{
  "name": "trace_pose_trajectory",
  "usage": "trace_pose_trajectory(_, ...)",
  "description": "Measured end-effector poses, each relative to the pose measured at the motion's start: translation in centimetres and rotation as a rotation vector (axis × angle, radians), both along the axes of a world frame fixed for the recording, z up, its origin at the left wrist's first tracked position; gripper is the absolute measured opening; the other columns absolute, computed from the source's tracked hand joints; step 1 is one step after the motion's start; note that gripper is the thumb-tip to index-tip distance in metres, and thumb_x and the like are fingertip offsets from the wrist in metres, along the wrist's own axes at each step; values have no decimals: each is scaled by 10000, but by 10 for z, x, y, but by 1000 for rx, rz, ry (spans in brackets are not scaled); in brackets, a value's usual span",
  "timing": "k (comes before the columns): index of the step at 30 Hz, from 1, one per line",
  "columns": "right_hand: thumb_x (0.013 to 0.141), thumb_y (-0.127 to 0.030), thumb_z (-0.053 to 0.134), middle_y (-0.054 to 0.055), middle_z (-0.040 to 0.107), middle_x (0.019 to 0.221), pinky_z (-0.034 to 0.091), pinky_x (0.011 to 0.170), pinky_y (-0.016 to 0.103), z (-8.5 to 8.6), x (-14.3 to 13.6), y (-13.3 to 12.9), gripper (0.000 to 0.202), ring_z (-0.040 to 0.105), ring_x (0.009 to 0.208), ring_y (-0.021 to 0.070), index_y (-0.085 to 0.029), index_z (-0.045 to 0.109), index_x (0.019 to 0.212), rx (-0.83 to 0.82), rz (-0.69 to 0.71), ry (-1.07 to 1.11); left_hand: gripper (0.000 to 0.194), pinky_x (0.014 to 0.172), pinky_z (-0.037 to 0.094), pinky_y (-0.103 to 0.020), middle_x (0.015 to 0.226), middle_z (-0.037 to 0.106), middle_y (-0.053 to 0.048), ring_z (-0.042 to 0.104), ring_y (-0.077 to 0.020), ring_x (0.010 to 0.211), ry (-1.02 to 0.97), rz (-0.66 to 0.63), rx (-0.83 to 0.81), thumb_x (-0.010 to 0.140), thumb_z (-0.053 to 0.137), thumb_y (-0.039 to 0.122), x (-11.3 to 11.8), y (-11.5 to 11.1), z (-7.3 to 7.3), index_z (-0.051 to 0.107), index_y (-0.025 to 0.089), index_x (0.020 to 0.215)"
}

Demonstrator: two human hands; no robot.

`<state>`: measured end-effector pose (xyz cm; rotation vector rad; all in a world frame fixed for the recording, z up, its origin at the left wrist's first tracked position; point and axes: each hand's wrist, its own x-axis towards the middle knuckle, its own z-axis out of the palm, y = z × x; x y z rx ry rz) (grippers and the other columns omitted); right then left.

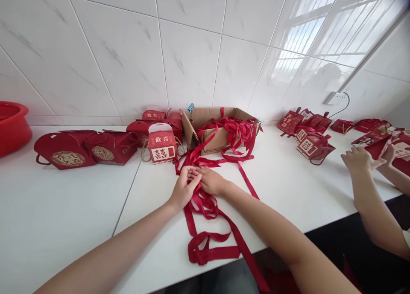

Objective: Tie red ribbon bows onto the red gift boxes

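Red ribbon (205,206) runs in loose loops from the carton, under my hands and over the table's front edge. My left hand (185,186) is curled, palm partly up, with its fingers closed around part of the ribbon. Touching it on the right, my right hand (210,181) reaches over the ribbon; its fingertips are partly hidden behind the left fingers, and what they grip cannot be made out. Behind them stands an open cardboard box (211,147) with more ribbon spilling over its front. A small red and white gift box (162,147) stands upright left of it.
Red gift boxes (109,149) stand at the left, near a red basin (14,127). More red boxes (312,144) lie at the right, where another person's hands (360,159) hold a red box. A power strip (335,98) is by the tiled wall. The white table (80,213) ends in front.
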<state>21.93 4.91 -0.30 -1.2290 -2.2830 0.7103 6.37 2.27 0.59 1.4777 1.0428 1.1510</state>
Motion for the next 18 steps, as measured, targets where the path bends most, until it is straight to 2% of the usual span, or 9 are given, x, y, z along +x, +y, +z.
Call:
trace_pose_trajectory(2, 891, -405, 441, 12, 448, 1432, 265, 1143, 352, 1, 11, 9, 478, 379, 1340, 241, -211, 533, 1318, 57, -39, -11, 248, 877, 401, -331, 969, 514, -48, 509, -186, 941, -16, 41, 30, 805, 564, 353, 0, -1, 0, 468, 197, 972)
trace_pose_trajectory(4, 893, -426, 431, 33, 541, 1350, 370, 1068, 359, 6, 35, 12, 405, 489, 1246, 241, -223, 656, 1162, 108, -166, -21, 231, 910, 386, -333, 994, 513, -50, 501, -189, 972, -28, 89, 41, 812, 551, 353, -1, -2, 1, 473, 200, 966)
trace_pose_trajectory(5, 893, -435, 426, 47, 577, 1305, 388, 1047, 362, 9, 51, 12, 391, 511, 1217, 241, -219, 692, 1083, 117, -263, -14, 219, 917, 383, -331, 996, 514, -49, 499, -189, 977, -34, 108, 35, 815, 545, 352, -1, -2, 2, 477, 203, 959)
trace_pose_trajectory(6, 868, -472, 456, 21, 616, 1247, 399, 1034, 324, 13, 69, 11, 364, 530, 1189, 220, -251, 715, 998, 110, -477, 2, 207, 917, 384, -329, 992, 516, -47, 499, -189, 976, -39, 125, 24, 815, 543, 349, -1, -2, 2, 480, 205, 951)
trace_pose_trajectory(8, 922, -466, 272, 97, 572, 1287, 336, 1071, 397, 21, 104, 9, 516, 464, 1247, 266, -184, 669, 1091, 111, -721, 4, 191, 909, 390, -328, 990, 518, -44, 501, -191, 974, -49, 143, 3, 811, 547, 337, -1, -3, 2, 484, 209, 939)
trace_pose_trajectory(11, 932, -411, 12, 182, 567, 1252, 285, 1046, 546, 26, 134, 13, 696, 408, 1274, 351, -126, 577, 1222, 25, -920, -17, 181, 912, 389, -333, 1007, 519, -47, 500, -193, 987, -66, 154, -10, 816, 542, 325, -1, -1, 0, 484, 210, 944)
trace_pose_trajectory(14, 942, -429, 29, 153, 587, 1228, 280, 1027, 580, 22, 116, 20, 647, 413, 1264, 349, -182, 529, 1270, -68, -914, -34, 187, 924, 384, -337, 1017, 514, -52, 495, -189, 988, -102, 177, -45, 821, 533, 327, -1, 3, -5, 480, 207, 954)
trace_pose_trajectory(16, 954, -471, 143, 97, 584, 1255, 299, 1055, 502, 16, 83, 19, 558, 436, 1255, 294, -223, 563, 1225, -97, -759, -34, 190, 930, 380, -335, 1019, 506, -53, 491, -184, 988, -130, 209, -77, 817, 534, 325, -1, 6, -8, 476, 205, 952)
trace_pose_trajectory(18, 940, -538, 254, 17, 563, 1298, 270, 1102, 425, 12, 45, 12, 492, 420, 1281, 234, -279, 569, 1214, -122, -521, -25, 195, 931, 381, -331, 1027, 500, -52, 492, -180, 991, -164, 236, -93, 815, 534, 322, -1, 8, -10, 466, 206, 957)
